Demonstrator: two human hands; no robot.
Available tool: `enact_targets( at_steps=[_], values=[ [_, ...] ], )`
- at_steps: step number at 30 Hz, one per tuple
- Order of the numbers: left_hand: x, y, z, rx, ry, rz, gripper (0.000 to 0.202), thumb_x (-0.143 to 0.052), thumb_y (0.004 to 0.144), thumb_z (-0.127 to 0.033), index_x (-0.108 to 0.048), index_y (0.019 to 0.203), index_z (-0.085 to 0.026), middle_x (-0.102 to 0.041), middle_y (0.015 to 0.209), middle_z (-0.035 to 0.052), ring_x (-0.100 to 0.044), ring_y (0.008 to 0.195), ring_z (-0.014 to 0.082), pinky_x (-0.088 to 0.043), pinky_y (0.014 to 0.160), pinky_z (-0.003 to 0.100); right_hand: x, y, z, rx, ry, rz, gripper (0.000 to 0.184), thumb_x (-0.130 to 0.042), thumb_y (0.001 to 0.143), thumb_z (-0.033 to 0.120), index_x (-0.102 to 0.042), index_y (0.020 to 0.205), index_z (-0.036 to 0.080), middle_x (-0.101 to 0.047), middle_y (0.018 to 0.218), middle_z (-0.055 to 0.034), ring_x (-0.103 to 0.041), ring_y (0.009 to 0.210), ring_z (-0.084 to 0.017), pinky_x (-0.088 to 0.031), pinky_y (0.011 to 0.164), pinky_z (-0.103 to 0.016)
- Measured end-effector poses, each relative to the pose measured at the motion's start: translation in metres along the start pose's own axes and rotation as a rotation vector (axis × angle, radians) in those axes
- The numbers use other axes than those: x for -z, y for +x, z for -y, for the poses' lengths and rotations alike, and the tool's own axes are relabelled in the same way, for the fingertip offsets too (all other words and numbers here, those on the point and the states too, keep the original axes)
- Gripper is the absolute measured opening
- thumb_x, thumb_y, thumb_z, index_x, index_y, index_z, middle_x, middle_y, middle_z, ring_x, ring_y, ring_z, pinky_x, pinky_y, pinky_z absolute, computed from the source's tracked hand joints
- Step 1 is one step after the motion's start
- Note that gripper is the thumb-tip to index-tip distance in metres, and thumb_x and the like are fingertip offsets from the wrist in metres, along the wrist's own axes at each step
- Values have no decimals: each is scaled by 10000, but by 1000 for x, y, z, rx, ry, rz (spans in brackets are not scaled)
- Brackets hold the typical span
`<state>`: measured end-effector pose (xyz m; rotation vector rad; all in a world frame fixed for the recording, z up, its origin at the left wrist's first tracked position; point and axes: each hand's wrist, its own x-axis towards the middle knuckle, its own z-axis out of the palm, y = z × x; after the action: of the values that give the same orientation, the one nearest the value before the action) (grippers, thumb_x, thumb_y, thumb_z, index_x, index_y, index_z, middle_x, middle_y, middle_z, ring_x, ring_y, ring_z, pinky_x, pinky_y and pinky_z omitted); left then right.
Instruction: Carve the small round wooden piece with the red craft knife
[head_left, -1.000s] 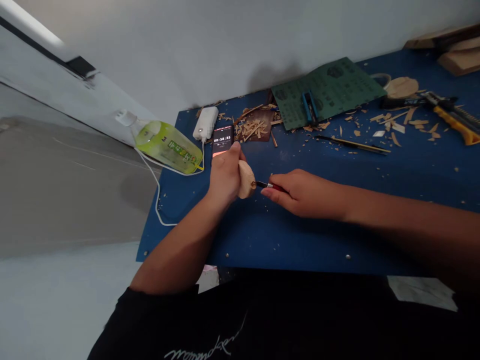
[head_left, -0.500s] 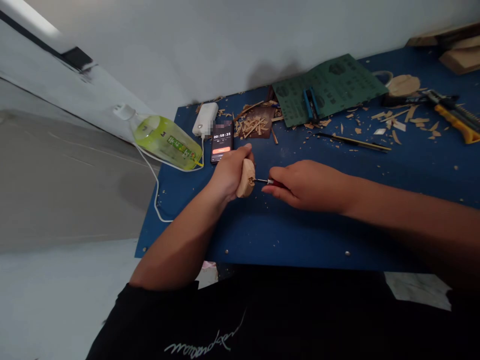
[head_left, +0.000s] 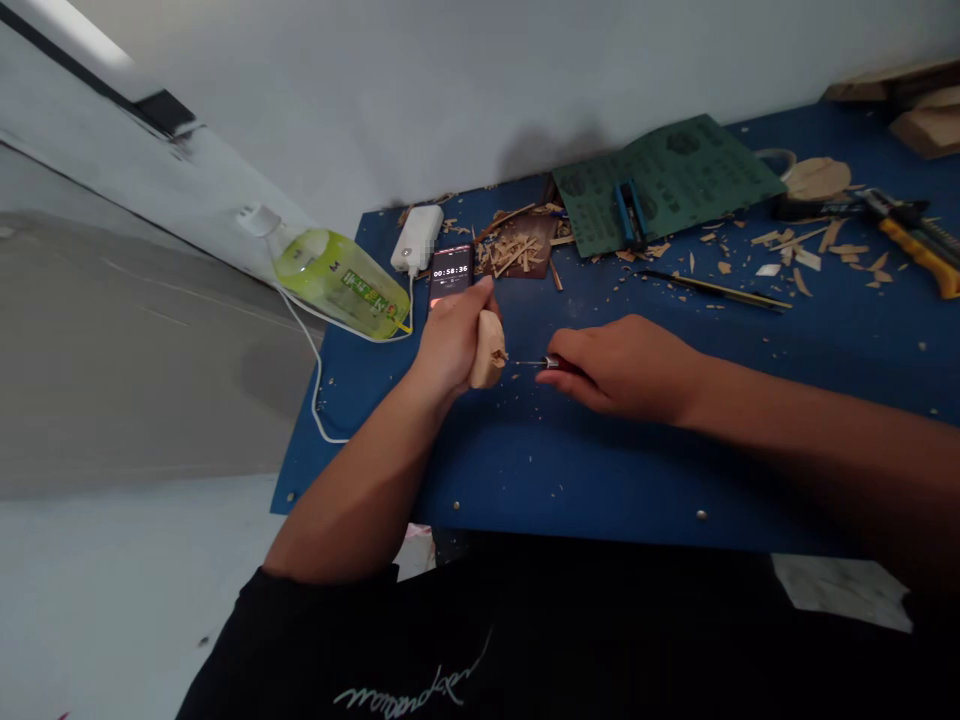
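Note:
My left hand is closed around a small pale wood piece, holding it upright on edge above the blue tabletop. My right hand grips a thin carving tool with a red handle and a metal tip. The tip points left at the wood piece and stands a short gap away from its face. A phone showing a running timer lies just behind my left hand.
A white power bank with a cable and a green-yellow pouch lie at the table's left end. Wood shavings, a green sandpaper sheet, a long thin tool, a yellow-handled tool and wood blocks fill the back.
The tool tip touched the wood earlier; it has now pulled back to the right, leaving a gap. The phone timer advanced by one second. The view shifted slightly.

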<state>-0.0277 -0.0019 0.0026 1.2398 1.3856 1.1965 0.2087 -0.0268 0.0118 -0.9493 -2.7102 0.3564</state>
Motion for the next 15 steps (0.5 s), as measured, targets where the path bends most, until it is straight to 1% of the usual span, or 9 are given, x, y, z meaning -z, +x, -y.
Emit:
enact_targets(
  at_steps=[2, 4, 5, 8, 11, 13, 15],
  values=[
    [3, 2, 2, -48, 27, -82, 636, -649, 1007, -699, -589, 593, -220, -552, 527, 4, -489, 464, 117, -387, 477, 278, 0, 0, 2, -60, 95, -5, 444, -414, 1169, 550, -657, 1075, 190, -772, 873, -70, -642, 701, -218, -243, 646, -332],
    [5, 2, 3, -119, 95, -179, 650, -613, 1040, -699, -609, 601, -220, -569, 545, 3, -502, 499, 119, -393, 507, 278, -1, 1, 5, -102, 188, 3, 420, -427, 1165, 540, -649, 1062, 197, -756, 854, -59, -623, 702, -207, -269, 662, -328],
    [5, 1, 4, -149, 129, -209, 653, -594, 1057, -691, -621, 607, -220, -576, 553, 3, -511, 514, 121, -398, 521, 278, -1, 1, 7, -117, 221, 9, 415, -431, 1163, 539, -646, 1058, 199, -748, 846, -57, -615, 705, -203, -277, 668, -327],
    [5, -2, 4, -185, 172, -237, 658, -559, 1086, -678, -639, 619, -221, -593, 570, 4, -525, 533, 127, -413, 546, 279, -3, 1, 10, -144, 271, 11, 403, -442, 1158, 538, -633, 1047, 202, -722, 836, -56, -582, 705, -197, -281, 674, -327],
    [2, -7, 1, -204, 182, -262, 682, -550, 1078, -721, -636, 624, -220, -599, 574, 7, -525, 537, 134, -424, 563, 287, -4, 0, 14, -167, 343, -1, 379, -454, 1156, 527, -603, 1008, 212, -664, 779, -27, -527, 679, -179, -275, 673, -327],
    [-1, -10, -2, -232, 174, -303, 702, -537, 1071, -752, -627, 620, -221, -583, 564, 7, -517, 534, 138, -417, 560, 296, -4, 0, 18, -201, 448, -6, 396, -457, 1156, 534, -572, 940, 223, -616, 732, 0, -496, 654, -162, -277, 663, -323],
    [-4, -12, -5, -257, 152, -346, 709, -515, 1085, -741, -625, 613, -224, -575, 559, 8, -512, 535, 139, -409, 557, 299, -4, 0, 22, -234, 569, -13, 443, -451, 1156, 557, -541, 870, 230, -590, 710, 15, -484, 639, -147, -287, 653, -317]
  ],
)
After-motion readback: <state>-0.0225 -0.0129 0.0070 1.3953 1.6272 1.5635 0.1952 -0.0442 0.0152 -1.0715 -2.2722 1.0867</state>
